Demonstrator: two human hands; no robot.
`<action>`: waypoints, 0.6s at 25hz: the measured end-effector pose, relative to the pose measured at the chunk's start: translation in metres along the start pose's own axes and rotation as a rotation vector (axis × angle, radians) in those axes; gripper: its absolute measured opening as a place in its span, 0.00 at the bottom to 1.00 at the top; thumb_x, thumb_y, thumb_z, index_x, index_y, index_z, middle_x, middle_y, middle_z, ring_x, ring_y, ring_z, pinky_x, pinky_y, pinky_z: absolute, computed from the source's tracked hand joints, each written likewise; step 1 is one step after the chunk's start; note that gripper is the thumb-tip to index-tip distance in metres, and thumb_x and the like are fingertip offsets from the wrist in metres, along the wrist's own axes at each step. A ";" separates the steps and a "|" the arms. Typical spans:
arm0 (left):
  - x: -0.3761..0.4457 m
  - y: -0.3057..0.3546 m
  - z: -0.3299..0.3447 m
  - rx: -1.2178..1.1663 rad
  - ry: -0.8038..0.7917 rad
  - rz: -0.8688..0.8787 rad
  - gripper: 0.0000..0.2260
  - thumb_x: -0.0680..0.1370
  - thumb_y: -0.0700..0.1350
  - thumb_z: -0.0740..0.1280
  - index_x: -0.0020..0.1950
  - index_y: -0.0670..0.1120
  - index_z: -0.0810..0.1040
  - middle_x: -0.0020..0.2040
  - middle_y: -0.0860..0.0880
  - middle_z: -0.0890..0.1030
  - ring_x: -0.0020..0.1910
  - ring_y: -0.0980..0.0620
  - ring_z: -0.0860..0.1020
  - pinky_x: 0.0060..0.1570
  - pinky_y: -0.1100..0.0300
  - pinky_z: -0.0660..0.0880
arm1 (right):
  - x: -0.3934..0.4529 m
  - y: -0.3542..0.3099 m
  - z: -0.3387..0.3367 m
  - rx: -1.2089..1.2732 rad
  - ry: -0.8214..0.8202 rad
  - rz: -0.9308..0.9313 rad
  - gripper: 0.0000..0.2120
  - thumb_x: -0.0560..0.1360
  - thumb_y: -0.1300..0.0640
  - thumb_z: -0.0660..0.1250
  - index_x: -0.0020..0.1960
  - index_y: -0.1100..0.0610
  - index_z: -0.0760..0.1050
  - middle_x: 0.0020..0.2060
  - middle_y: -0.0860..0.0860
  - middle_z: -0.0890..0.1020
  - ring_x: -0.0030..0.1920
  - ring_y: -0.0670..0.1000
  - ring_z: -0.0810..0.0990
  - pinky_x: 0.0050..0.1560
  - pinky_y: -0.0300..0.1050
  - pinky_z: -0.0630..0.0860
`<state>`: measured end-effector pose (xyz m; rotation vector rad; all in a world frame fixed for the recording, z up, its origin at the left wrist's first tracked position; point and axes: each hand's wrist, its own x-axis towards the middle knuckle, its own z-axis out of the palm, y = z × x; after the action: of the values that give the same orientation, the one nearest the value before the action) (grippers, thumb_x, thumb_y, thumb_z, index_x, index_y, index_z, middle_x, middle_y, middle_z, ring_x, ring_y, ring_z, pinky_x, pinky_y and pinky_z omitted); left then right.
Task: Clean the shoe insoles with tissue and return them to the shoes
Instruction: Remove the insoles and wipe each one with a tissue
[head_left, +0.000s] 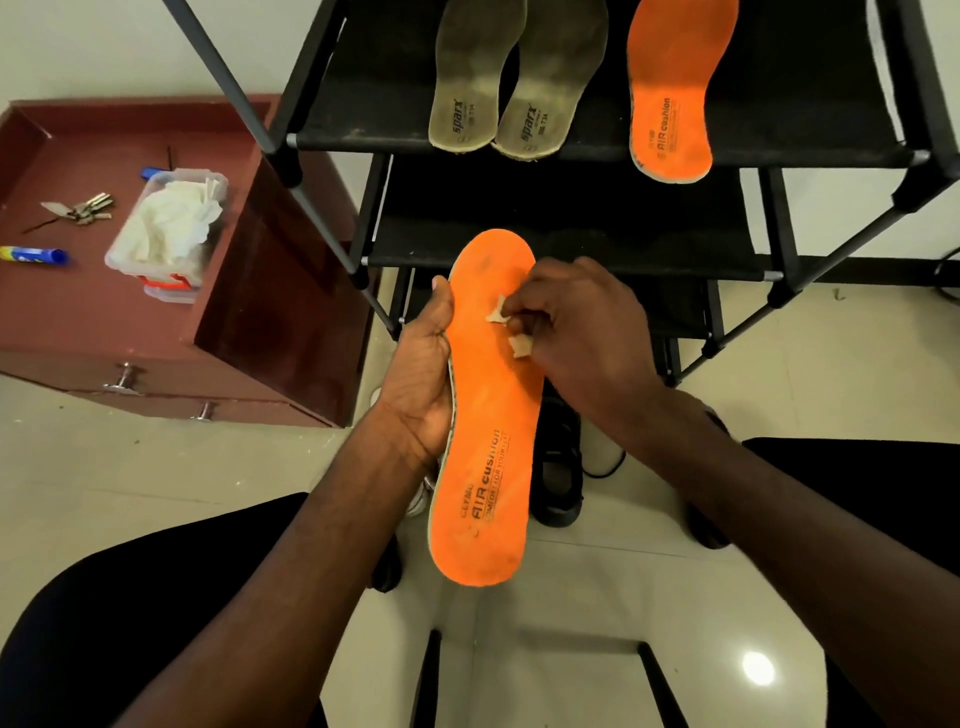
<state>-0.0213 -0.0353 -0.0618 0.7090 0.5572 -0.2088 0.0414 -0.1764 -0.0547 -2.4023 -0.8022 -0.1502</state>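
My left hand (423, 364) grips the left edge of an orange insole (491, 441), thumb on top near the toe, holding it over my lap. My right hand (582, 322) pinches a small crumpled tissue (511, 332) and presses it on the insole's front half. On the black rack's top shelf lie a second orange insole (672, 88) and two dirty grey insoles (514, 78). Dark shoes (558, 467) stand on the floor under the held insole, mostly hidden.
The black shoe rack (571, 228) stands straight ahead. At left a maroon cabinet (130, 312) carries a clear box of tissues (166, 228), keys (83, 208) and a blue tube (34, 254). A chair frame shows between my knees.
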 end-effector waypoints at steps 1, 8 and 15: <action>0.000 0.001 0.000 0.001 -0.009 0.000 0.30 0.85 0.64 0.53 0.68 0.42 0.80 0.52 0.42 0.85 0.48 0.46 0.85 0.52 0.49 0.84 | -0.005 -0.006 0.002 0.043 -0.048 -0.056 0.10 0.75 0.64 0.73 0.52 0.53 0.86 0.48 0.45 0.84 0.48 0.51 0.77 0.44 0.50 0.78; -0.003 -0.009 0.005 0.002 -0.042 -0.048 0.30 0.85 0.64 0.53 0.71 0.42 0.77 0.62 0.38 0.84 0.59 0.41 0.84 0.60 0.44 0.81 | -0.012 0.013 -0.014 -0.042 0.013 -0.002 0.10 0.77 0.60 0.72 0.55 0.52 0.86 0.51 0.46 0.85 0.51 0.51 0.83 0.47 0.51 0.81; 0.000 -0.010 0.002 -0.080 -0.066 -0.054 0.29 0.86 0.63 0.54 0.61 0.40 0.83 0.47 0.42 0.83 0.47 0.46 0.84 0.52 0.50 0.83 | -0.018 -0.012 -0.005 0.135 -0.137 -0.100 0.10 0.75 0.62 0.72 0.52 0.51 0.87 0.47 0.42 0.85 0.50 0.49 0.82 0.50 0.54 0.81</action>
<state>-0.0241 -0.0440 -0.0668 0.6080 0.5194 -0.2579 0.0200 -0.1814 -0.0494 -2.2653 -0.9649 0.0292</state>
